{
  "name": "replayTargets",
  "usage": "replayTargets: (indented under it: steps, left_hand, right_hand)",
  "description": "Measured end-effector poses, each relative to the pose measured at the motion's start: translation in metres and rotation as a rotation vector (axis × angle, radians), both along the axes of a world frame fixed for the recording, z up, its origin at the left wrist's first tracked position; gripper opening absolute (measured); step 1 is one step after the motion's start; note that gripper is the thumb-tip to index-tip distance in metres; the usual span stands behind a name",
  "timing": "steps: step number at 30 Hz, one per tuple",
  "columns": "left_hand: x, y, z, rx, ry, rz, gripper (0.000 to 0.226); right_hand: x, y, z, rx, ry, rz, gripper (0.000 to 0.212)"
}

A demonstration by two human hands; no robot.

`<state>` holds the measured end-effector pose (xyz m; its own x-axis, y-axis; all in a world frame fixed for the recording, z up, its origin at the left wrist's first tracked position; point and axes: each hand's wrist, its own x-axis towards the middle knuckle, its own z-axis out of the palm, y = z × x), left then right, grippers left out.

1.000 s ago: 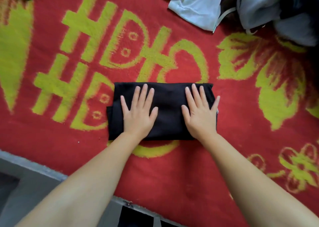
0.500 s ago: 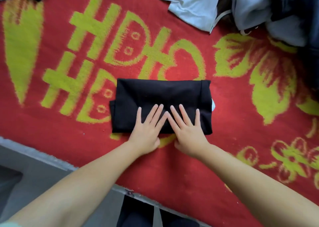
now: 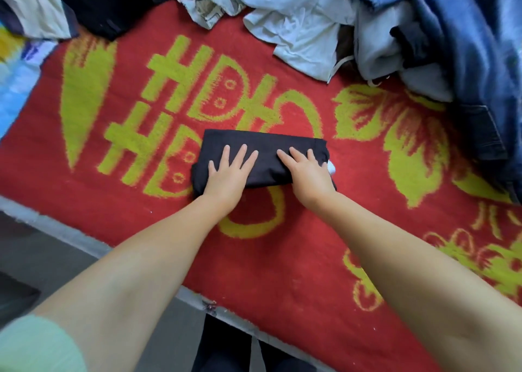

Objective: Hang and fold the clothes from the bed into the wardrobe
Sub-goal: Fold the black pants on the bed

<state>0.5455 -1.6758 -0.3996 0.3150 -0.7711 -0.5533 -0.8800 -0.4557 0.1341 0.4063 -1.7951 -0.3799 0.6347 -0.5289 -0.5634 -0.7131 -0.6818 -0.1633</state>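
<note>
Pressing the fold flat

Left hand [image 3: 226, 174] and right hand [image 3: 306, 174], fingers straight, press the folded black garment [image 3: 268, 157] on the bed's red blanket [image 3: 254, 258]; next, probably lifting it intact. Unfolded clothes [image 3: 305, 32] wait beyond.

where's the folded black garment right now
In the head view the folded black garment lies mid-frame on the red and yellow blanket, pressed flat under the left hand and right hand.

This was a home bedroom: a bed [image 3: 282, 272] lay under a red and yellow blanket [image 3: 141, 202], with loose clothes [image 3: 296, 24] and jeans [image 3: 466, 46] heaped along its far side.
</note>
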Motion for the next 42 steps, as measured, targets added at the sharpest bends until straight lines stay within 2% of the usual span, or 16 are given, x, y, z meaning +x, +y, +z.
replayTargets:
  steps: [7, 16, 26, 36, 42]
  left_hand:
    - [-0.009, 0.053, 0.107, -0.055, -0.127, 0.075, 0.092]
    - [-0.056, 0.209, 0.193, -0.060, -0.156, 0.400, 0.092]
    - [-0.076, 0.438, 0.236, -0.037, -0.213, 0.800, 0.087]
    - [-0.101, 0.721, 0.228, 0.115, -0.163, 1.075, 0.087]
    - [-0.116, 0.838, 0.219, 0.138, -0.133, 1.187, 0.076]
  right_hand:
    - [-0.002, 0.028, 0.106, -0.054, -0.088, 0.221, 0.082]
    - [0.006, 0.144, 0.180, -0.076, -0.162, 0.584, 0.077]
    - [0.065, 0.355, 0.216, -0.052, -0.202, 0.986, 0.083]
    - [0.093, 0.648, 0.219, 0.036, -0.170, 1.346, 0.073]
    - [0.105, 0.773, 0.210, 0.112, -0.111, 1.469, 0.070]
